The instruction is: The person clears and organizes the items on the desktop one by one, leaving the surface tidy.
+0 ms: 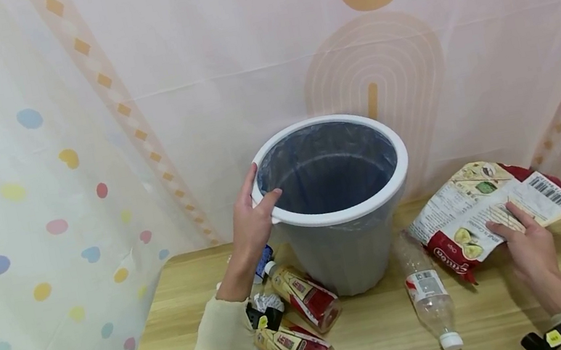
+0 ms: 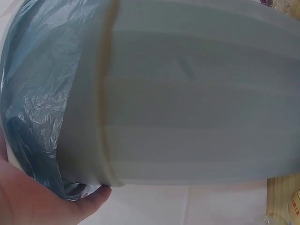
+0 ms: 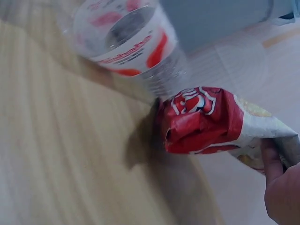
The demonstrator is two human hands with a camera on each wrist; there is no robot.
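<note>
The left hand [image 1: 253,220] gripped the white rim of the grey bin [image 1: 347,251], thumb hooked inside over the blue liner [image 1: 328,160] and the fingers wrapped round the outside; the left wrist view showed the palm against the liner's edge. The right hand [image 1: 530,247] held the snack bag [image 1: 481,211], fingers laid over its printed face and the thumb underneath, so the bag was pinched rather than just touched. The bag lay near the right edge of the worktop [image 1: 376,333], its long axis running from the red sealed end, which pointed toward the bin, up to the barcode end by the far right corner.

The bin stood upright toward the back of the worktop, between the two hands, its open mouth to the left of the bag and higher than it. The right hand was the nearer one to the bag; its forearm came in from the front right corner, wrist low.

A clear plastic bottle [image 1: 428,293] lay on its side between bin and bag, cap toward the front edge, close against the bag's red end. Two red-labelled bottles [image 1: 301,321] and crumpled wrappers lay under the left forearm, by the bin's base.
</note>
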